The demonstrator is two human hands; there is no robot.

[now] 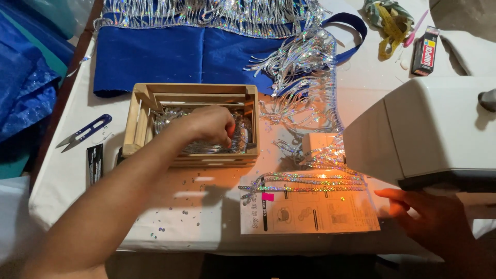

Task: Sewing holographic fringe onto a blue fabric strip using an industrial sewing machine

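— So, starting at the left edge, what lies there?

— Blue fabric (26,88) hangs beside the worktop (170,217), and on the white cloth near it lie small blue thread snips (85,132) and a dark flat packet (94,164).

— And the left hand?

— The left hand (206,125) reaches into a slatted wooden crate (194,124) that sits on the worktop. Its fingers are curled down into the silvery sequin strands (206,142) that fill the crate; whether they have actually pinched a strand I cannot tell.

— What is behind the crate?

— A blue garment (170,57) with a shiny silver fringe (305,67) spilling down towards the middle.

— Further along?

— A printed sheet (310,212) lies at the worktop's front edge, with several iridescent sequin strips (310,182) laid across its top and a small pink marker (267,196) stuck on it.

— And the right hand?

— The right hand (431,219) rests open, fingers stretched flat, touching the sheet's right edge and gripping nothing. Just above it stands a white sewing machine (434,129). At the far right corner lie a yellow tape measure (390,23) and a black and red box (426,50).
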